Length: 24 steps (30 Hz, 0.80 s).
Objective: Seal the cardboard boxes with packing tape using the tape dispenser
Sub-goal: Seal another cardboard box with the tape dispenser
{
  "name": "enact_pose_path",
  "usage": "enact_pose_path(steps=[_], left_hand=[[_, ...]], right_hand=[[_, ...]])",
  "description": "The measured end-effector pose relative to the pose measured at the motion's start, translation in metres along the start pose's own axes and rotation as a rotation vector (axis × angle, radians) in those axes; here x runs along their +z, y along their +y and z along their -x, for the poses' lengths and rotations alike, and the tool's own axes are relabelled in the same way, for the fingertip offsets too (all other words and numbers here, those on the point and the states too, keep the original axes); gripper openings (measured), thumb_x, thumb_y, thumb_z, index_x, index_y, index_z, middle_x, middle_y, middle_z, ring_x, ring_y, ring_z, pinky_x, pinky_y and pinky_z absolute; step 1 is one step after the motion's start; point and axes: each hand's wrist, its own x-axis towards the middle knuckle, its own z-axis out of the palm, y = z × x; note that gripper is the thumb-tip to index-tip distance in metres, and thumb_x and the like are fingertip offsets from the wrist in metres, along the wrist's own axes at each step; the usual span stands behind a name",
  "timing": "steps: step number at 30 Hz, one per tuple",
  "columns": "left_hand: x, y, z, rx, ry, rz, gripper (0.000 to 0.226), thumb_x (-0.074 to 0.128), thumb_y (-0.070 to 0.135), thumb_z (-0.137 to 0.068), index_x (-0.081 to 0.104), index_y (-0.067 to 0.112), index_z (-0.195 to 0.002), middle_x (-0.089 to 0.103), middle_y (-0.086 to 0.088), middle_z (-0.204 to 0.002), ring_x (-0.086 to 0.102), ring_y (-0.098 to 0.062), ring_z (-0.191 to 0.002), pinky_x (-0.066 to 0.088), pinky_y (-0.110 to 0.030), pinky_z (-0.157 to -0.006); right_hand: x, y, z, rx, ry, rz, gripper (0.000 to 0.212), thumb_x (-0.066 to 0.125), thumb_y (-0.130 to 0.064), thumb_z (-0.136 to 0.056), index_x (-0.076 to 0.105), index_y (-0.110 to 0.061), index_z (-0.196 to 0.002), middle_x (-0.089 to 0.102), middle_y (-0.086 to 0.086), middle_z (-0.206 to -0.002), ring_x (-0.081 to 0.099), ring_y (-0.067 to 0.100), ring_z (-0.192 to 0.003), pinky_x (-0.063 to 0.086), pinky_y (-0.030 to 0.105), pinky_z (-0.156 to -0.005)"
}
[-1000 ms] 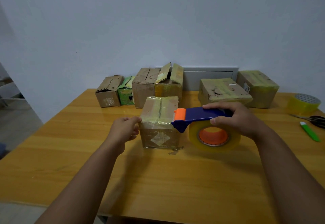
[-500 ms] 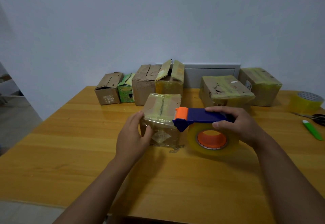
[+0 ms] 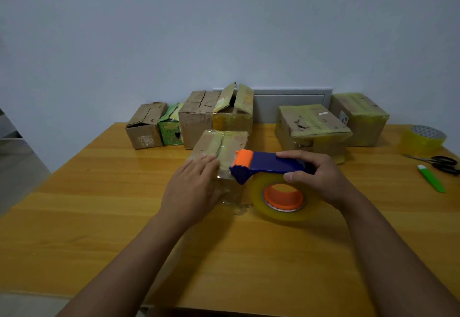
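1. Centre of the yellow-orange wooden table (image 3: 104, 217), a small brown cardboard box wrapped in clear tape (image 3: 225, 146) stands in front of the person, its two top flaps meeting at a seam down the middle.
2. The left hand (image 3: 193, 189) lies flat against the near face of that box, fingers straight and close together, fingertips reaching over the top near edge just left of the seam.
3. The right hand (image 3: 315, 180) grips the blue tape dispenser with an orange head (image 3: 263, 166) around its handle, fingers curled over the top and thumb pressed on the near side.
4. The dispenser's orange head sits at the box's top right near corner, touching it or just beside it; I cannot tell which.
5. Under the handle hangs the roll of clear yellowish packing tape on an orange hub (image 3: 283, 198), its lower rim at the table surface just right of the box.
6. At the back by the grey wall: a small brown carton (image 3: 144, 127), a green printed carton (image 3: 170, 127), a taller brown carton (image 3: 196, 117) and a tape-covered carton with raised flaps (image 3: 234, 112), side by side.
7. Back right: two taped brown boxes, one nearer (image 3: 311, 125), one farther (image 3: 359, 117).
8. Far right: a spare roll of yellowish tape (image 3: 423, 140), black-handled scissors (image 3: 443, 163) and a green and white utility knife (image 3: 430, 178), near one another.
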Motion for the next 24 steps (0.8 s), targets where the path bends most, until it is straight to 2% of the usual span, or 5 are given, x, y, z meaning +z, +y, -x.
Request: enact_pose_path(steps=[6,10,14,18,24], left_hand=[[0.007,-0.010,0.002,0.003,0.068,0.012,0.065,0.046,0.054,-0.087,0.053,0.010,-0.135,0.052,-0.009,-0.140,0.049,-0.025,-0.128,0.039,-0.040,-0.106],[0.014,-0.007,-0.003,-0.007,0.060,-0.011,0.063,0.051,0.065,-0.086,0.058,0.018,-0.128,0.059,-0.007,-0.128,0.053,-0.027,-0.120,0.045,-0.045,-0.101],[0.020,0.001,-0.008,-0.050,0.211,0.031,0.040,0.072,0.043,-0.083,0.066,0.014,-0.109,0.065,-0.010,-0.109,0.061,-0.029,-0.100,0.051,-0.043,-0.084],[0.021,0.005,-0.008,-0.088,0.243,0.049,0.040,0.078,0.041,-0.077,0.069,0.015,-0.106,0.066,-0.008,-0.105,0.061,-0.027,-0.095,0.052,-0.043,-0.078],[0.017,0.006,-0.010,-0.092,0.213,0.059,0.041,0.052,0.052,-0.085,0.069,0.020,-0.104,0.065,-0.005,-0.106,0.060,-0.024,-0.096,0.053,-0.047,-0.082]], right_hand=[[0.024,-0.002,-0.004,-0.010,0.045,-0.044,0.044,0.071,-0.034,-0.074,0.065,-0.035,-0.117,0.061,-0.009,-0.113,0.063,0.003,-0.093,0.052,0.019,-0.070],[0.028,0.003,-0.002,-0.012,0.057,-0.054,0.046,0.071,-0.039,-0.073,0.063,-0.035,-0.118,0.060,-0.011,-0.115,0.063,0.004,-0.095,0.052,0.020,-0.071],[0.026,0.007,0.002,-0.006,0.035,-0.051,0.050,0.073,-0.046,-0.070,0.061,-0.040,-0.118,0.058,-0.016,-0.115,0.061,0.002,-0.097,0.051,0.019,-0.072],[0.019,0.004,0.005,-0.007,-0.009,-0.019,0.048,0.072,-0.039,-0.072,0.059,-0.041,-0.118,0.054,-0.018,-0.116,0.059,-0.004,-0.095,0.050,0.014,-0.069],[-0.001,-0.004,0.011,-0.022,-0.043,0.019,0.049,0.074,-0.038,-0.069,0.062,-0.040,-0.117,0.058,-0.016,-0.115,0.059,-0.003,-0.093,0.048,0.011,-0.066]])
